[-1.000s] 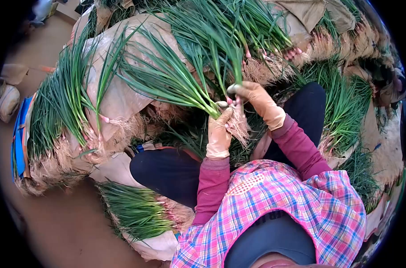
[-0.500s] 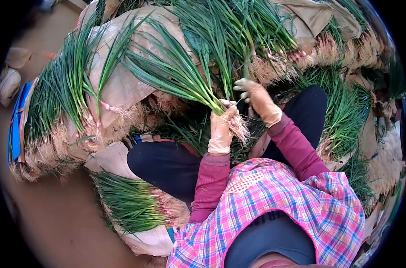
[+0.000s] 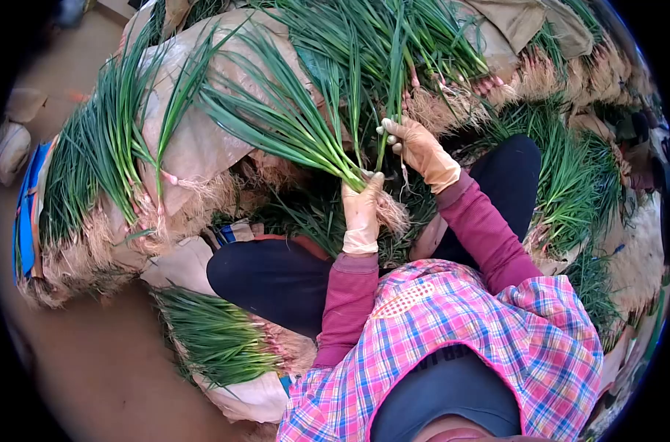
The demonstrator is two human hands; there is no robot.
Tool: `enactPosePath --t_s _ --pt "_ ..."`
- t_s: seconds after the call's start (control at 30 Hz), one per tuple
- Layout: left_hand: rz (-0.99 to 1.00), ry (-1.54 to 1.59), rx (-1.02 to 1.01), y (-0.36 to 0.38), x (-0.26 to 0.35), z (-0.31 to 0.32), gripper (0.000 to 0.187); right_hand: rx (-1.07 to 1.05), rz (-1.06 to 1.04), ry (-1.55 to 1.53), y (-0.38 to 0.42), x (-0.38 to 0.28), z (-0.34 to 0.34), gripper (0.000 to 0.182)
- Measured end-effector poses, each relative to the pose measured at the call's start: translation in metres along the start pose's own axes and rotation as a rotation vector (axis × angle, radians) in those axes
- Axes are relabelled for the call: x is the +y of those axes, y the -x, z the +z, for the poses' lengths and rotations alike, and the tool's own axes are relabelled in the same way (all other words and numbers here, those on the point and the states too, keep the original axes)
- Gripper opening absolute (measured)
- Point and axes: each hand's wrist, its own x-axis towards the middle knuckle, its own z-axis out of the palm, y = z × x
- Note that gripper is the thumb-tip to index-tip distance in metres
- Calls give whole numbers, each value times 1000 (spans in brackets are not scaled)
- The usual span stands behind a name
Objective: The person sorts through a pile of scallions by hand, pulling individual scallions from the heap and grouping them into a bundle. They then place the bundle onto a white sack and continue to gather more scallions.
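My left hand [image 3: 361, 214], in a pale glove, is wrapped round a bunch of green onions [image 3: 305, 144]. Their long leaves fan to the upper left, and their pale roots hang at the right of the fist. To the right and slightly higher, my right hand [image 3: 416, 147], also gloved, pinches a thin green stalk [image 3: 381, 147] between thumb and fingers. A few thin roots dangle below those fingers. Behind both hands lies a large heap of green onions [image 3: 357, 51] with leaves pointing up.
More green onions [image 3: 114, 140] lie on a pale sheet [image 3: 180, 96] at the left. A smaller pile [image 3: 217, 335] sits on sacking at the lower left, beside brown ground [image 3: 106, 361]. Another pile [image 3: 563, 184] is at the right. My bent knees [image 3: 268, 280] flank the work.
My right hand has moved slightly left and down, and the stalk at its fingers now shows clearly instead of blurred. The bunch in my left hand has shifted slightly left and down.
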Motion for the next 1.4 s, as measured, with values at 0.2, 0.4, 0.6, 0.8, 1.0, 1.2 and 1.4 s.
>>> enactPosePath --t_s 0.2,0.4,0.6,0.8,1.0,1.2,1.4 --pt "-30 106 77 4 4 8 20 53 -156 118 3 19 12 15" --pt "-81 153 -9 7 8 8 20 271 -211 -440 -12 35 -19 2" --pt "-63 153 33 7 2 6 17 -19 69 -119 19 42 -11 20" --pt "-75 178 1 11 15 10 14 -89 -25 -183 13 56 8 19" --pt "-26 85 70 12 15 15 14 98 81 -474 31 50 6 9" --pt "-38 72 56 14 15 6 16 137 59 604 32 24 -69 21" --pt "-60 73 49 10 11 7 17 -36 -295 579 56 19 4 43"
